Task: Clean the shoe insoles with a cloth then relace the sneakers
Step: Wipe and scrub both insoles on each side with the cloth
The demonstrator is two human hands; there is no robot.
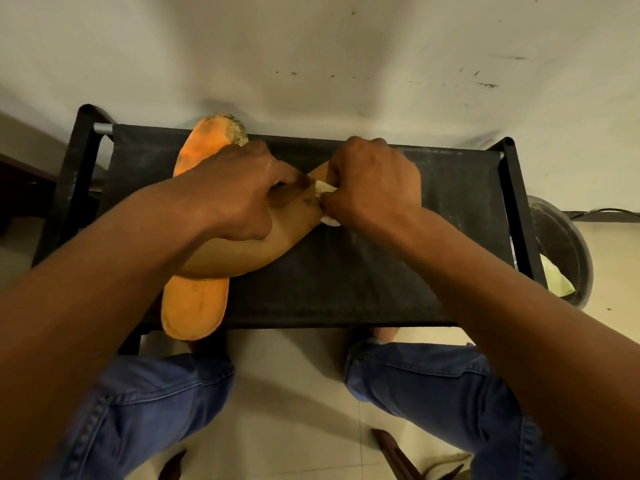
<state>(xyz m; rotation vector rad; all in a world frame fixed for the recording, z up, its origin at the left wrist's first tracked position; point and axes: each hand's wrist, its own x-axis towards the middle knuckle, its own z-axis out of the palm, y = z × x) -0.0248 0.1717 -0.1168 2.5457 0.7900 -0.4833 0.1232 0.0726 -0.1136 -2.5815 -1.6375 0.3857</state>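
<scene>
Two orange insoles lie crossed on a black fabric stool [381, 271]. The lower insole [197, 306] runs front to back at the stool's left, its far tip dirty and speckled. The upper insole [270, 244] lies diagonally over it, tan side up. My left hand [239, 195] presses down on the upper insole and holds it. My right hand [370, 185] grips a small white cloth [327, 192] against the insole's far end. Most of the cloth is hidden inside the fingers. No sneakers or laces are in view.
The stool stands against a pale scuffed wall [346, 64]. A dark round bin [561, 247] with yellowish paper in it sits at the stool's right end. My knees in blue jeans [433, 382] are below the stool's front edge, on a tiled floor.
</scene>
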